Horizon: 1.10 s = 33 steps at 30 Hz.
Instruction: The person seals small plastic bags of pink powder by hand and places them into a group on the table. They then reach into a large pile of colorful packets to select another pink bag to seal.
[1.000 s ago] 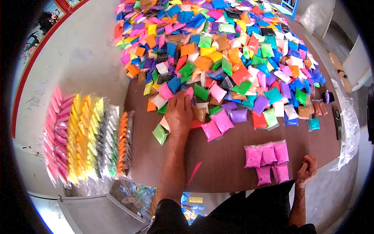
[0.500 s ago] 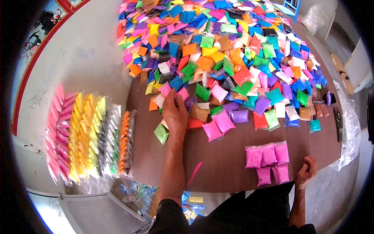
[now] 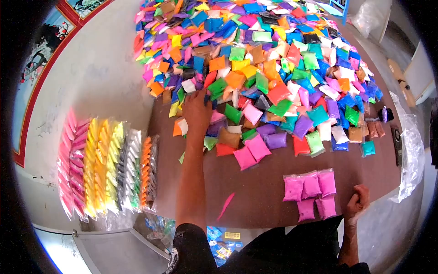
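My left hand (image 3: 197, 108) reaches to the near left edge of a big heap of small coloured packets (image 3: 273, 68). Its fingertips point down among the packets, and what they touch is hidden. At the table's near edge, my right hand (image 3: 358, 198) is curled into a loose fist, with nothing showing in it. Beside it lies a group of several pink packets (image 3: 310, 185) in two rows. Two more pink packets (image 3: 251, 151) rest side by side at the front of the heap. A thin pink strip (image 3: 226, 205) lies on the brown table (image 3: 255, 192).
Long clear bags of stacked packets (image 3: 100, 164) stand in a row along the wall on the left. A dark flat object (image 3: 396, 145) and clear plastic sheeting (image 3: 410, 155) are at the right edge. A grey metal surface (image 3: 118, 249) is at lower left.
My left hand has moved farther forward and slightly left, deeper among the packets. The right hand stays curled at the table edge. The view has shifted slightly.
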Each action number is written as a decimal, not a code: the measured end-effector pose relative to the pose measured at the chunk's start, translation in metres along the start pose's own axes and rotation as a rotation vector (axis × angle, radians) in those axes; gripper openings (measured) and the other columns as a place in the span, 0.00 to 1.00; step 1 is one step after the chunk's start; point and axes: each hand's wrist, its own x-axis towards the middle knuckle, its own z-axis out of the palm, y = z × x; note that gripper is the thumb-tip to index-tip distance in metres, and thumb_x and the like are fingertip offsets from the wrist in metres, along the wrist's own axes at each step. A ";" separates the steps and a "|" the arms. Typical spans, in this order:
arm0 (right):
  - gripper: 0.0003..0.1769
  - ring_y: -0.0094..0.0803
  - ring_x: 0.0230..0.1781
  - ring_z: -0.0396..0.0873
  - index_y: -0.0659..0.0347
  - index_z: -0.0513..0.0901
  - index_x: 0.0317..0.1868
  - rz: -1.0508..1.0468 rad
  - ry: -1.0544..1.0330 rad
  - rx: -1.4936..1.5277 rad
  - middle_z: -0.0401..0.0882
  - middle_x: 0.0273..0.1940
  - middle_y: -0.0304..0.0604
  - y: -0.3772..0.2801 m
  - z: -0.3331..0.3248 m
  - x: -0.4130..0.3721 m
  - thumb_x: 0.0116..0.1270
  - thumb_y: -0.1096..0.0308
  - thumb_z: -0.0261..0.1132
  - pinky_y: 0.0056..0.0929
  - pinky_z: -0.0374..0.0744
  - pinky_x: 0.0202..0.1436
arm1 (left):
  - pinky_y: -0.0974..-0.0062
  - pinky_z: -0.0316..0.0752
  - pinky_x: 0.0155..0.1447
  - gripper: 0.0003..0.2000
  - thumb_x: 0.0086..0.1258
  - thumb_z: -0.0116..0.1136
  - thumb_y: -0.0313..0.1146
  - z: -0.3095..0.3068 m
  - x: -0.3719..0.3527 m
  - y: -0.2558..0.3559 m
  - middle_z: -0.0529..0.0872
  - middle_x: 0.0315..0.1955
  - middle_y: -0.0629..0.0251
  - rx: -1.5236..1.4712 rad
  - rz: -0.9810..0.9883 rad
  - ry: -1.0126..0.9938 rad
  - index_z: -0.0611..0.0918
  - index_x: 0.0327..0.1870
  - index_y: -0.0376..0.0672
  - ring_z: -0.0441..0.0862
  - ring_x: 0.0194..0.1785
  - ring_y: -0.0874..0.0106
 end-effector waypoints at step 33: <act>0.15 0.43 0.44 0.83 0.68 0.84 0.42 0.063 -0.007 0.019 0.85 0.43 0.53 -0.008 -0.001 0.000 0.62 0.87 0.52 0.34 0.81 0.50 | 0.78 0.72 0.33 0.11 0.76 0.61 0.38 -0.018 -0.048 -0.003 0.86 0.27 0.67 -1.328 -0.763 -0.130 0.86 0.37 0.40 0.79 0.29 0.77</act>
